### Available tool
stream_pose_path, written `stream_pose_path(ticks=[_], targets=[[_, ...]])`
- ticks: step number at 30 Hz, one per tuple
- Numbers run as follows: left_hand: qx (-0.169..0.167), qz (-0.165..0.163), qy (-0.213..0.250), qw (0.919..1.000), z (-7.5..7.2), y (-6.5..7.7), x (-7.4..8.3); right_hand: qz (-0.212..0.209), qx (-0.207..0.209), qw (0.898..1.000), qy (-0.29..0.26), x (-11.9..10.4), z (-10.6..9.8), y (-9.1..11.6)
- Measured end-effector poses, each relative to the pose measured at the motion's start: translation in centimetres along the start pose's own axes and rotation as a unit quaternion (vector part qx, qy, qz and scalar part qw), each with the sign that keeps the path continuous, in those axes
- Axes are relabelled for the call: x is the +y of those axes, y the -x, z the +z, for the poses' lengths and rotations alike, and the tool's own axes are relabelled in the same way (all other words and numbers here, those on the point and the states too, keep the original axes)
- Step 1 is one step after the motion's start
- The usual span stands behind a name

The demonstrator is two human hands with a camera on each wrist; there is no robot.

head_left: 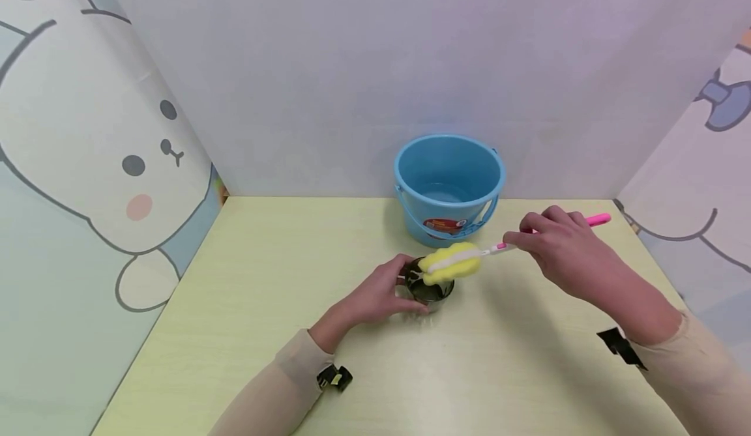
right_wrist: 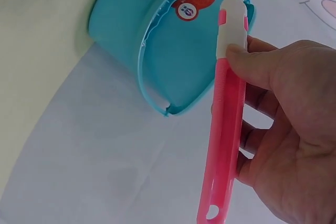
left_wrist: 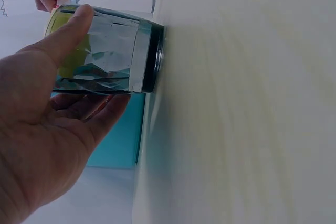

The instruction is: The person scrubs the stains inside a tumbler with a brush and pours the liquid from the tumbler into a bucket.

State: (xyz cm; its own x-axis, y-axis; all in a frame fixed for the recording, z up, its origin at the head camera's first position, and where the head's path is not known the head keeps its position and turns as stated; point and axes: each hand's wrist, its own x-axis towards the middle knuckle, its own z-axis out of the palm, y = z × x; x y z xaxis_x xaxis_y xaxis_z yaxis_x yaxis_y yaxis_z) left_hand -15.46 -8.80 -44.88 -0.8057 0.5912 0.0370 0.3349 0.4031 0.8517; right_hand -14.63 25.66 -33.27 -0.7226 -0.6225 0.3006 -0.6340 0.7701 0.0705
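While the left hand [head_left: 377, 294] gripped the probably slick, fragile cup [head_left: 437, 297] by its sides on the table [head_left: 264, 260], the right hand [head_left: 566, 253] held the brush [head_left: 466, 264] above by its handle [right_wrist: 224, 129], seemingly the best grip.

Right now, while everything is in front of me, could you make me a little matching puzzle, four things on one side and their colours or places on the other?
Things:
1. bucket
2. glass
3. sponge head
4. brush handle

Descriptions:
A. yellow and white
B. gripped by the left hand
C. mostly pink, held in the right hand
D. blue, near the back edge of the table

Right pairs: 1-D, 2-B, 3-A, 4-C.
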Motion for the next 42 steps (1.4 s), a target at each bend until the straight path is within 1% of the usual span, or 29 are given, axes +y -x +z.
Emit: stream_pose_path(ticks=[7, 11, 20, 27, 30, 35, 42], targets=[[0.001, 0.004, 0.002, 1.0000, 0.0, 0.1, 0.0, 0.017, -0.004, 1.000, -0.010, 0.6, 0.3, 1.0], [-0.001, 0.004, 0.003, 1.0000, -0.1, 0.1, 0.0, 0.022, 0.001, 1.000, -0.014, 0.9, 0.5, 1.5], [-0.002, -0.002, 0.009, 1.0000, 0.0, 0.2, -0.1, 0.003, 0.013, 0.999, -0.037, 1.5, 1.3, 2.5], [-0.001, -0.001, 0.008, 1.0000, 0.0, 0.1, -0.2, 0.025, -0.024, 0.997, -0.063, 1.5, 1.6, 3.0], [-0.001, 0.000, 0.008, 1.0000, 0.0, 0.1, -0.2, 0.025, -0.028, 0.997, -0.070, 1.6, 1.8, 3.1], [-0.001, 0.004, 0.007, 1.0000, 0.0, 0.1, -0.2, 0.020, -0.025, 0.996, -0.080, 1.9, 1.9, 3.2], [0.002, 0.005, 0.005, 1.0000, 0.0, 0.1, -0.2, 0.016, -0.002, 0.997, -0.072, 2.2, 1.8, 3.6]])
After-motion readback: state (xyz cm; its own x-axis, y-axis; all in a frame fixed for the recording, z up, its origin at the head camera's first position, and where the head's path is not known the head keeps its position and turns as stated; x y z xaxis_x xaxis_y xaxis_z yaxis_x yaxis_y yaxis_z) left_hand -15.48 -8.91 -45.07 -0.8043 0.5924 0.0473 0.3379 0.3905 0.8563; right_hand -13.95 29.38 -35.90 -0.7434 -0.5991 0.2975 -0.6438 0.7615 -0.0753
